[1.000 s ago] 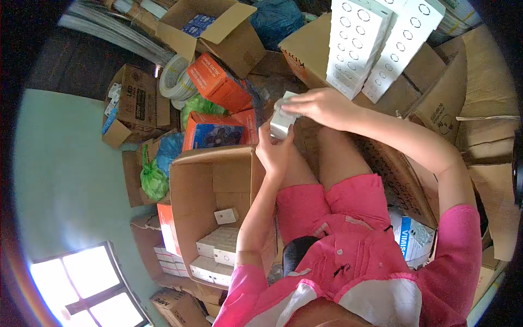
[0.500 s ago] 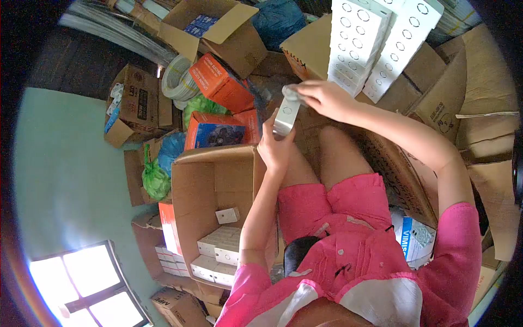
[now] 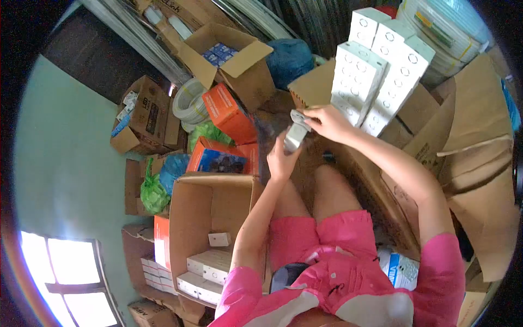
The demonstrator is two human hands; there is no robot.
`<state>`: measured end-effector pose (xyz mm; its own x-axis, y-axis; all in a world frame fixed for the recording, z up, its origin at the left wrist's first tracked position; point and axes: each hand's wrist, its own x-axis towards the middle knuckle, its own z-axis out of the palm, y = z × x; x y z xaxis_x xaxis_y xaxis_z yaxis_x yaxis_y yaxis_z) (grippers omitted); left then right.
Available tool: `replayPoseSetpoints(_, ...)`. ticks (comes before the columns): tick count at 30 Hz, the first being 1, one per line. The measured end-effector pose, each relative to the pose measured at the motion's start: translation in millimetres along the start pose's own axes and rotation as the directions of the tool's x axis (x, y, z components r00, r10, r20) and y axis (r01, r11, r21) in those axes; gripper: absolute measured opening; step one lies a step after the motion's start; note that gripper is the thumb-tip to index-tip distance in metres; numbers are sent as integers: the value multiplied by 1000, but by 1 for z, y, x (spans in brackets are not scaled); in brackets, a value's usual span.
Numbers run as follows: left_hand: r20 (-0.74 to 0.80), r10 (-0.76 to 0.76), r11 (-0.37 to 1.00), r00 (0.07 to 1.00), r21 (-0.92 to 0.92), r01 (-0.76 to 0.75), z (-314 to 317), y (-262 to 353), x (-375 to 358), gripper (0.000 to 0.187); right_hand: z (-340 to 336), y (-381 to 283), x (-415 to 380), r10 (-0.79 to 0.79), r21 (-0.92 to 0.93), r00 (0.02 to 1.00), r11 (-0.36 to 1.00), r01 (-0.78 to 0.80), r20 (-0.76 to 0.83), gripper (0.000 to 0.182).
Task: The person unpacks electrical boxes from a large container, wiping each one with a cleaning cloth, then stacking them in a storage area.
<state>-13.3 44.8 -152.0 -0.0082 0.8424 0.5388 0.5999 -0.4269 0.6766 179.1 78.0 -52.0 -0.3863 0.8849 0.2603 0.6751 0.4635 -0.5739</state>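
My left hand is wrapped around a narrow white box and holds it upright above my knees. With closed fingers, my right hand grips a small greyish-white round thing that looks like a roll of tape, against the box's upper end. Right behind that hand rises a tall stack of white boxes printed with circles. Left of my legs stands an open carton. Several white boxes are piled in its lower part, and a single small box lies apart from them.
Orange boxes and an open carton of blue packets stand ahead. Blue and green bags, coiled white tubing and cardboard flaps crowd round me. A window is at lower left.
My view has shifted, so the stack appears lower and more of the back wall shows. Both hands keep hold of the box and the round piece, and the box is tilted more.
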Motion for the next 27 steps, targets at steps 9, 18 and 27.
replayPoseSetpoints(9,109,70,998,992,-19,-68,-26,-5,-3,69,31,6,6,-12,216,997,976,27,-73,35)
replayPoseSetpoints(18,84,-26,999,996,-28,28,-3,-18,1,49,30,15,6,-6,295,999,955,-7,42,38)
replayPoseSetpoints(27,269,-211,812,940,-487,322,1,-26,-4,48,46,15,1,2,326,1000,945,-3,4,36)
